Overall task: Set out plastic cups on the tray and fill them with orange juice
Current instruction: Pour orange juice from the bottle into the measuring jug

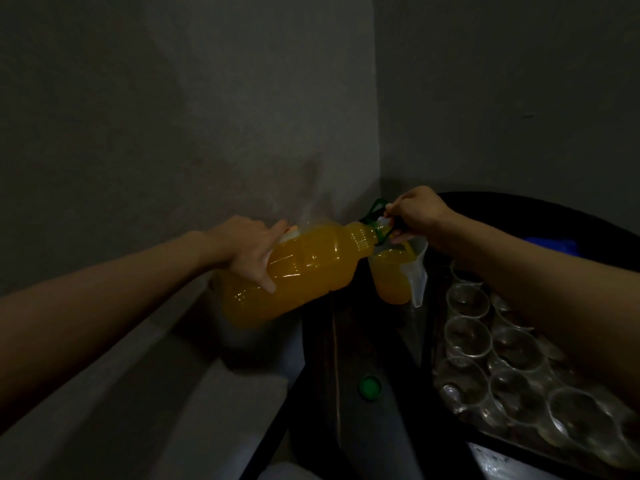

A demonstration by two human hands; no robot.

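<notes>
In dim light, a large bottle (304, 271) of orange juice is held tipped almost level above the left edge of a dark tabletop (332, 358), with its base to the left and its neck to the right. The left hand (249, 251) holds the bottle's lower body, thumb on top and fingers (268, 284) spread and curved down over the near side. The right hand (415, 211) grips the green handle (375, 209) at the neck, its fingers curled round it. The bottle's mouth sits at the rim of a clear jug (398, 271) standing on the tabletop near the wall corner. The jug is partly full of juice, but the stream itself is too dark to make out. To the right of the jug, clear plastic cups (467, 301) stand close together in rows on a tray (512, 436), and those in view look empty. The right forearm passes above some of them. A green cap (370, 386) lies on the tabletop, nearer the camera and left of the tray. A blue object (550, 242) shows beyond the right arm, too dim to identify.
</notes>
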